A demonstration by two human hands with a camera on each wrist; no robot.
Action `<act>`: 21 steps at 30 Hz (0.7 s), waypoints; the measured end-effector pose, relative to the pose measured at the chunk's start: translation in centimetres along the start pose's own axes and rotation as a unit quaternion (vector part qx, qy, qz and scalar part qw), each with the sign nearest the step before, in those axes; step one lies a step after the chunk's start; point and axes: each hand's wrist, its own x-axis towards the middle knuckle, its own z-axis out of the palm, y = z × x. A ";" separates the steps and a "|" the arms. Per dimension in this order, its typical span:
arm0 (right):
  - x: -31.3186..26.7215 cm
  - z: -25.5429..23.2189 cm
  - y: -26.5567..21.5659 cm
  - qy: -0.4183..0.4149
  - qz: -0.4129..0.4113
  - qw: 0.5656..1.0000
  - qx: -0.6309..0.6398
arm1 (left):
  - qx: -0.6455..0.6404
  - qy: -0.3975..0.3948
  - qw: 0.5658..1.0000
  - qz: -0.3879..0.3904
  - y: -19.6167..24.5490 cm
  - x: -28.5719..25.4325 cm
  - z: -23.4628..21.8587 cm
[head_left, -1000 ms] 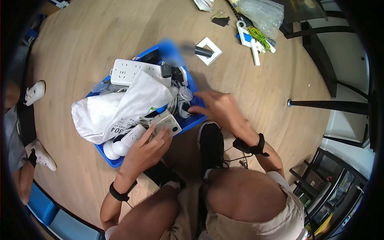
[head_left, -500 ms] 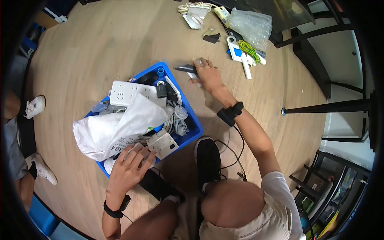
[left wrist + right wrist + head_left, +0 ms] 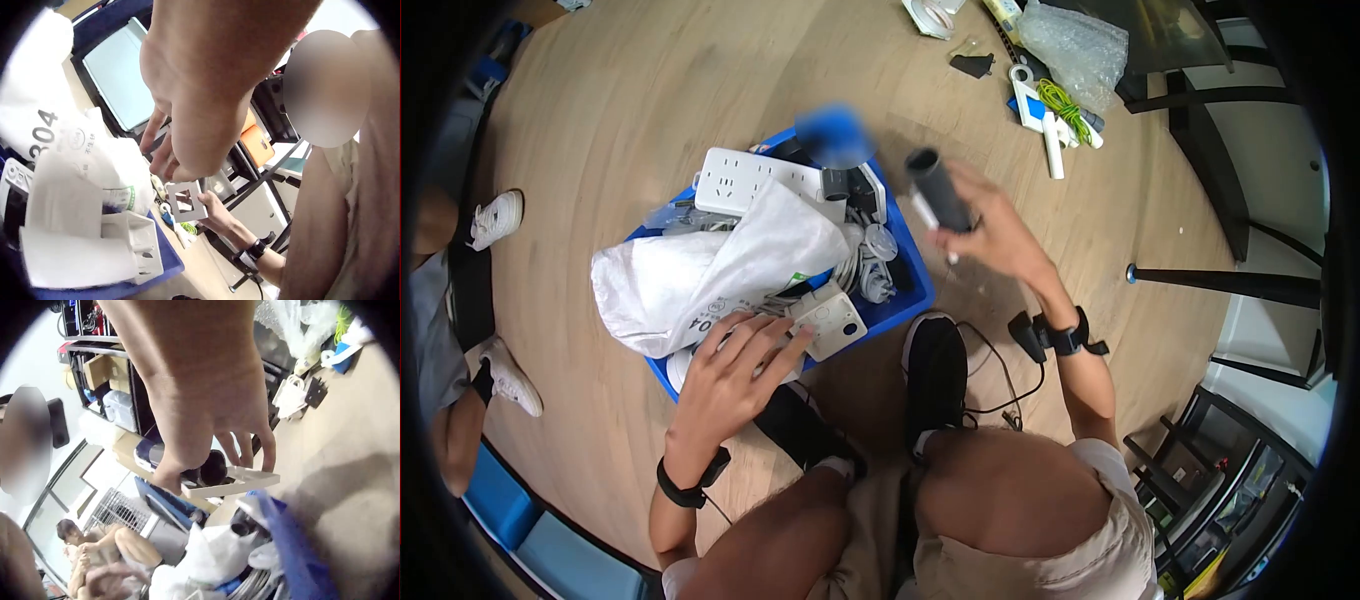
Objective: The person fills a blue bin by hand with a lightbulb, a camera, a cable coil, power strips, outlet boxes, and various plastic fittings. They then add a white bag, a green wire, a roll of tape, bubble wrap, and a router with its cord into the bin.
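Note:
Above the floor right of the blue bin (image 3: 912, 285), my right hand (image 3: 1000, 238) grips a dark tube (image 3: 941, 192) together with a white square frame (image 3: 240, 485). The frame's square hole shows in the left wrist view. My left hand (image 3: 728, 385) lies over the bin's near left corner, fingers loosely bent above white items; its exact contact is hidden. Beside those fingertips is a white socket plate (image 3: 836, 326). A white cloth bag (image 3: 710, 265), a white power strip (image 3: 750, 180) and coiled cables (image 3: 855, 265) fill much of the bin.
Bubble wrap (image 3: 1072, 50), a green-yellow wire coil (image 3: 1062, 108) and white parts lie at the far right. A black plastic piece (image 3: 972, 66) is nearer. Black furniture stands right; another person's shoes (image 3: 498, 220) are left. My feet are close to the bin.
My right hand first moved from the bin to the floor items and took hold of the frame and tube. It has since lifted them toward me. My left hand shifted left from the socket plate.

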 end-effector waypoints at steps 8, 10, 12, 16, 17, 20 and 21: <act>-2.3 7.7 -0.8 -0.144 -0.138 0.978 0.056 | -0.182 0.041 0.978 -0.091 1.9 4.5 1.7; -2.8 7.6 -1.5 -0.147 -0.124 0.980 0.059 | -0.175 0.042 0.980 -0.090 2.0 5.1 2.7; -3.6 7.6 -1.5 -0.131 -0.154 0.977 -0.064 | -0.218 0.000 0.972 -0.091 1.7 5.3 5.4; -4.3 7.7 -1.6 -0.102 -0.147 0.979 -0.097 | -0.139 0.004 0.990 -0.020 1.7 5.5 5.9; -4.4 7.6 -1.3 -0.097 -0.144 0.979 -0.106 | -0.153 0.015 0.988 -0.028 1.8 5.5 5.9; -4.5 8.1 -0.9 -0.109 -0.185 0.970 -0.117 | -0.136 -0.003 0.990 -0.022 1.9 5.4 5.4; -4.6 8.3 -1.0 -0.102 -0.185 0.969 -0.129 | -0.126 -0.004 0.992 -0.013 1.8 5.3 5.6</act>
